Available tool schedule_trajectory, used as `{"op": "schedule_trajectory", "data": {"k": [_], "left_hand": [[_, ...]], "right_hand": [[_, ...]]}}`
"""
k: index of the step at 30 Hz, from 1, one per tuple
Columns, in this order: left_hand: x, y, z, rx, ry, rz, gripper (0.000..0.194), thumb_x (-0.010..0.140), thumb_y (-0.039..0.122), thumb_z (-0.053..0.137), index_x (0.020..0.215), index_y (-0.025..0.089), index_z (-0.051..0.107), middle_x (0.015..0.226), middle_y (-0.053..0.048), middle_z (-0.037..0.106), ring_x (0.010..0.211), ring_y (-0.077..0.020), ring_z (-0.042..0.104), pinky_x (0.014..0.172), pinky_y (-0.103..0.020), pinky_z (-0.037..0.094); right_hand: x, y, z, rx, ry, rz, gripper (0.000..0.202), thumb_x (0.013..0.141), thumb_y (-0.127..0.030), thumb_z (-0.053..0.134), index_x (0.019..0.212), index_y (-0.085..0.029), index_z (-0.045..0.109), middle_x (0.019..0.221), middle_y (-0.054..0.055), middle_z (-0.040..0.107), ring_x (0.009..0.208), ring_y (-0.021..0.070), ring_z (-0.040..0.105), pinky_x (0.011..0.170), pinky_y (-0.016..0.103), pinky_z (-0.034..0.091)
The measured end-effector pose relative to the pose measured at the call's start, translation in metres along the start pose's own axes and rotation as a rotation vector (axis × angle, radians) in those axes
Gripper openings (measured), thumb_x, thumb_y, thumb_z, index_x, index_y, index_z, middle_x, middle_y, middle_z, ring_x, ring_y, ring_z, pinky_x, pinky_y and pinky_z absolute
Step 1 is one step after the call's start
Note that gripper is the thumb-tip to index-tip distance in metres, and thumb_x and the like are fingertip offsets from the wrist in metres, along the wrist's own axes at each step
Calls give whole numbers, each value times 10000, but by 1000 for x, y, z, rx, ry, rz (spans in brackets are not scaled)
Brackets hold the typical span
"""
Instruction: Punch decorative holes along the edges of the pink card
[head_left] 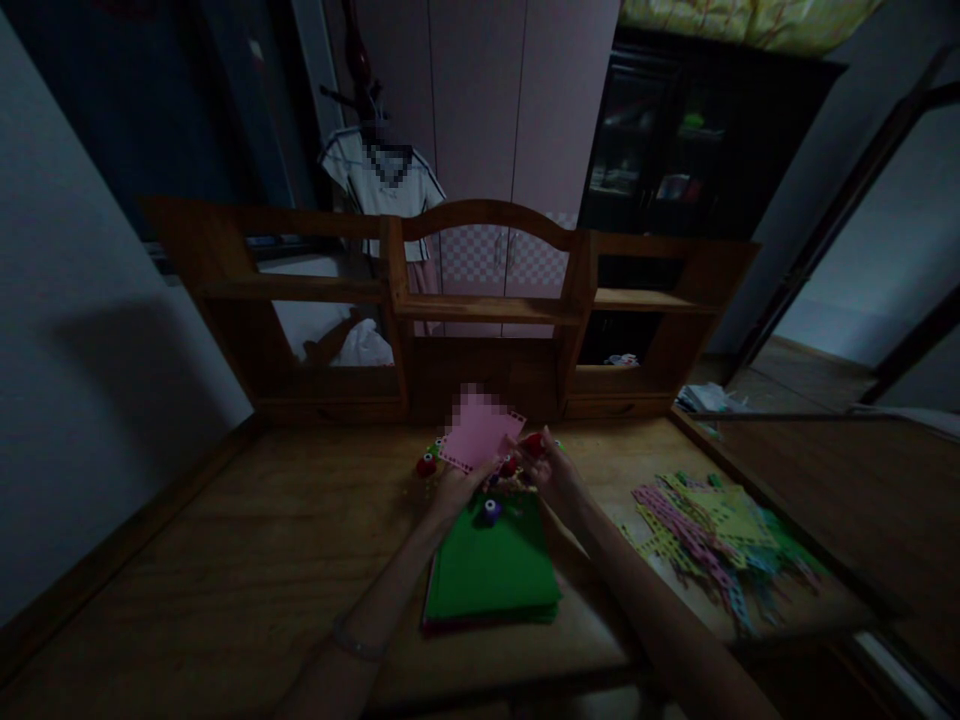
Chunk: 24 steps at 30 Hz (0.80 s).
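Observation:
A pink foam or paper sheet [480, 432] with small holes along its edges is tilted up above the desk. My left hand [456, 488] is closed on its lower edge. My right hand [546, 470] grips a small red craft punch [534, 443] at the sheet's right corner. Just below the hands, a purple punch [491, 511] rests on a stack of green sheets [495, 570]. To the left of the pink sheet sits another red punch [427, 464], with a green one close behind. Small scraps lie between my hands, partly hidden.
On the right of the wooden desk [322, 540] lies a pile of cut-out strips and sheets [705, 520] in yellow, pink, green and blue. A wooden shelf unit [487, 308] stands along the desk's back edge. The room is dim.

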<state>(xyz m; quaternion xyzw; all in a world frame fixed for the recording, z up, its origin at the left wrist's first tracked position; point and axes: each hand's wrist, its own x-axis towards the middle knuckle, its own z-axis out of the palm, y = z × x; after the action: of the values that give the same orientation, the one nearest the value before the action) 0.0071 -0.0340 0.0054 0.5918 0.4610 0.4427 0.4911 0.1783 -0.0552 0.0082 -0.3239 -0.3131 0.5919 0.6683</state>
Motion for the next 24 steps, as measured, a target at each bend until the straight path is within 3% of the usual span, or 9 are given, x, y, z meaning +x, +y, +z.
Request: {"op": "schedule_trajectory", "data": {"k": [3, 6, 10, 16, 20, 24], "left_hand": [[4, -3, 3, -109, -58, 50, 499, 679, 390, 703, 1105, 146, 613, 1092, -92, 677, 948, -200, 641, 815, -295, 500], [7, -6, 3, -139, -86, 59, 553, 675, 350, 720, 1173, 157, 577, 1185, -102, 633, 1063, -206, 601, 925, -318, 462], [8, -9, 2, -164, -77, 58, 496, 654, 348, 743, 1099, 165, 625, 1110, -101, 670, 1010, -220, 624, 885, -332, 480], [13, -16, -1, -151, -24, 24, 489, 633, 458, 731, 972, 111, 674, 871, -86, 718, 742, -198, 653, 642, -275, 494], [15, -19, -2, -146, 63, 30, 490, 619, 503, 720, 872, 84, 692, 675, -46, 685, 588, -159, 603, 539, -237, 447], [17, -17, -3, -185, 150, 33, 450, 586, 474, 750, 806, 84, 705, 670, -55, 690, 629, -176, 620, 587, -248, 464]], "right_hand": [[1, -1, -2, 19, -7, 11, 353, 743, -566, 664, 785, -228, 572, 956, 71, 674, 1080, 253, 591, 755, 343, 556], [0, -2, -3, 50, -22, 11, 350, 740, -563, 671, 788, -227, 582, 946, 64, 673, 1089, 246, 585, 784, 342, 550], [-2, -3, -1, 19, -24, 1, 358, 758, -576, 642, 782, -223, 588, 978, 68, 666, 1103, 246, 576, 799, 343, 541], [-3, -3, 1, -19, -27, 10, 362, 765, -582, 626, 803, -224, 597, 978, 68, 664, 1043, 250, 598, 797, 350, 512], [-6, 1, -1, -211, 11, -24, 389, 788, -587, 589, 884, -211, 614, 866, 41, 662, 761, 187, 626, 585, 264, 475], [-10, 8, -1, -497, 28, -52, 421, 777, -606, 580, 799, -186, 613, 592, -24, 559, 464, 100, 450, 424, 208, 302]]}}
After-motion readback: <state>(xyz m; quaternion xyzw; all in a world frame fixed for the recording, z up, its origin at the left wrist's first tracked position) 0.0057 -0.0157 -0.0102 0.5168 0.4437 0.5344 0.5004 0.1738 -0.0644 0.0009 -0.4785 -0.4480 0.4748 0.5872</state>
